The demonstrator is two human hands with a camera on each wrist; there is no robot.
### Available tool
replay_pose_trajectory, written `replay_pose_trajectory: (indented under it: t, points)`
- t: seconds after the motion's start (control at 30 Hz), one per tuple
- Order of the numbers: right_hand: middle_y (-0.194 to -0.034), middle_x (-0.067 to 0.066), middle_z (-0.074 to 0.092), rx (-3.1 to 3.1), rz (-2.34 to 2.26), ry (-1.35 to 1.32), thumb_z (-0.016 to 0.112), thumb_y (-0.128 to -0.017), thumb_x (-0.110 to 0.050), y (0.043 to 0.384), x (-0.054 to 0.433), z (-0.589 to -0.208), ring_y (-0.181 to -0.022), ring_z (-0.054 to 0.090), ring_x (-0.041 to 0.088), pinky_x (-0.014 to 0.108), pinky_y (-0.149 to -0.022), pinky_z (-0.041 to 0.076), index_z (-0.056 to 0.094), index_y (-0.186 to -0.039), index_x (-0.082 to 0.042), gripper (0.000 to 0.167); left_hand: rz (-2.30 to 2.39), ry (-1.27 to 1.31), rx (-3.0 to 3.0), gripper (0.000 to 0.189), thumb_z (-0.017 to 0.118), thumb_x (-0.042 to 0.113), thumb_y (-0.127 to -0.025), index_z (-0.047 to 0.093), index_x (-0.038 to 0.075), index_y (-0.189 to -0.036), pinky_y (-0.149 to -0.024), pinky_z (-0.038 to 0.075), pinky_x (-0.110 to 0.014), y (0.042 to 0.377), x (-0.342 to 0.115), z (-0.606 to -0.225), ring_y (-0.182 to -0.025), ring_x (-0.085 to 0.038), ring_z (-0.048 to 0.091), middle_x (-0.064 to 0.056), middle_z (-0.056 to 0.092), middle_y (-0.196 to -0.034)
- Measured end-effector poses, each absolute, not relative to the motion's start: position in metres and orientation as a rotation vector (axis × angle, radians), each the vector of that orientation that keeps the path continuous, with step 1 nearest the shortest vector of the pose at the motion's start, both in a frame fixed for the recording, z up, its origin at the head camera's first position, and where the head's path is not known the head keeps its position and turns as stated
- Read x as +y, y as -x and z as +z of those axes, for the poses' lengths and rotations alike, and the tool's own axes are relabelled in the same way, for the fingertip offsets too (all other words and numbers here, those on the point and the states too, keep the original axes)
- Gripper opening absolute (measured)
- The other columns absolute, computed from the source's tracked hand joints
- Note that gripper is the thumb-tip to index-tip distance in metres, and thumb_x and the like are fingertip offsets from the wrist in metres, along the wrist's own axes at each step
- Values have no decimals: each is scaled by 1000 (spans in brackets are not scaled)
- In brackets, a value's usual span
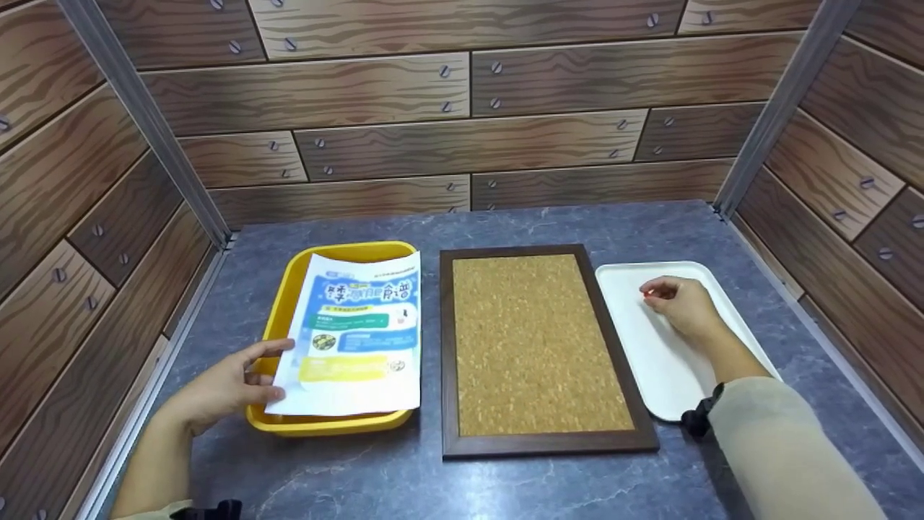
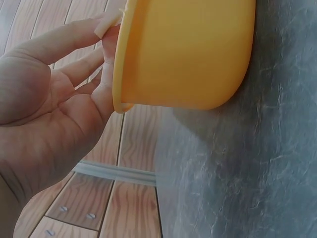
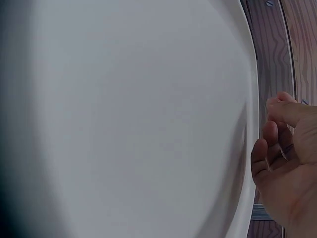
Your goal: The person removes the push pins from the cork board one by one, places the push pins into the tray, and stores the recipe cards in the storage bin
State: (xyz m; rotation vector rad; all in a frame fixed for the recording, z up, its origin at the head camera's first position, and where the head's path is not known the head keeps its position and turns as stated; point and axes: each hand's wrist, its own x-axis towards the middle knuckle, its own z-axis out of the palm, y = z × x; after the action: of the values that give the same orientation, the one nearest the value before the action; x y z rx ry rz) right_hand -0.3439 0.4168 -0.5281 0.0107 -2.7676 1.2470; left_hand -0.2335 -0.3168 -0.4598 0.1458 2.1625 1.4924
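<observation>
My left hand [image 1: 229,383] is at the left edge of a printed sheet of paper [image 1: 361,393] that lies over a yellow plastic basin [image 1: 281,296]. Its index finger and thumb touch the paper's edge. From the left wrist, the same hand [image 2: 64,99] shows its fingers fairly straight beside the basin's rim [image 2: 117,84]. Over a white tray [image 1: 664,368], my right hand [image 1: 686,307] pinches a small red object [image 1: 649,294], mostly covered by the fingertips. In the right wrist view, the hand [image 3: 287,158] hides that object.
Between basin and tray lies a cork board [image 1: 534,347] with a dark brown frame [image 1: 548,444]. All stand on a grey marbled table [image 1: 361,469]. Wood-patterned walls [image 1: 375,94] with metal corner strips enclose it at the back and both sides.
</observation>
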Motion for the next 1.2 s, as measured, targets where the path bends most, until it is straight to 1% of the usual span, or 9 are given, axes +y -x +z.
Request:
replay_pose_trajectory:
  t: [0.13,0.27,0.33,0.4,0.53,0.63,0.8,1.0,1.2]
  points:
    - [-94,1,75,-2821,1202,-13,75,-98,-2,343,417,-531,-79,57,0,15,-68,47,78,-115,3,19,1435,-182,2195,88,79,8,-96,32,10,-171,-88,64,-30,233,-320,-458,-108,-24,61,-26,49,-147]
    - [-103,11,79,-2871,1183,-17,75,-98,-4,343,416,-533,-82,57,3,17,-69,47,80,-116,1,19,1403,-212,2203,88,80,8,-96,32,10,-171,-87,63,-30,231,-323,-456,-111,-26,60,-29,41,-158]
    - [-104,11,79,-2900,1175,-19,75,-99,-5,342,416,-533,-81,58,6,18,-68,47,80,-117,-1,20,1401,-227,2201,88,80,9,-97,32,9,-170,-89,63,-31,230,-326,-456,-115,-26,60,-29,34,-166]
    - [-104,11,78,-2924,1159,-25,75,-99,-7,342,417,-534,-82,58,9,19,-68,47,81,-117,-3,20,1404,-233,2204,88,80,9,-97,32,9,-170,-89,63,-31,230,-328,-457,-116,-26,60,-29,31,-169]
    - [-109,12,79,-2954,1113,-37,75,-99,-8,341,417,-534,-87,59,13,19,-72,47,82,-118,-6,20,1418,-228,2209,90,80,9,-96,30,8,-171,-89,64,-31,230,-331,-459,-116,-25,62,-29,31,-169]
    - [-110,13,79,-2961,1102,-45,74,-100,-9,341,417,-533,-89,60,11,19,-75,47,82,-118,-6,20,1436,-203,2192,92,80,8,-96,27,8,-172,-89,64,-32,230,-330,-459,-116,-26,63,-29,32,-168]
    - [-111,15,79,-2973,1099,-35,74,-100,-10,341,418,-532,-90,60,10,18,-75,46,81,-118,-5,19,1454,-204,2181,96,80,7,-95,23,7,-172,-88,64,-34,230,-330,-458,-115,-27,64,-32,31,-170]
    - [-105,15,79,-2967,1109,-61,74,-100,-8,340,418,-533,-87,60,9,16,-73,46,81,-118,-2,20,1418,-254,2209,96,81,8,-95,23,3,-172,-89,65,-34,230,-330,-458,-116,-27,68,-36,30,-170]
    - [-101,12,77,-2973,1105,-77,74,-100,-8,340,419,-533,-86,60,8,17,-72,46,80,-118,-2,20,1343,-244,2264,97,84,12,-93,26,6,-172,-82,64,-30,233,-330,-454,-106,-23,69,-34,32,-169]
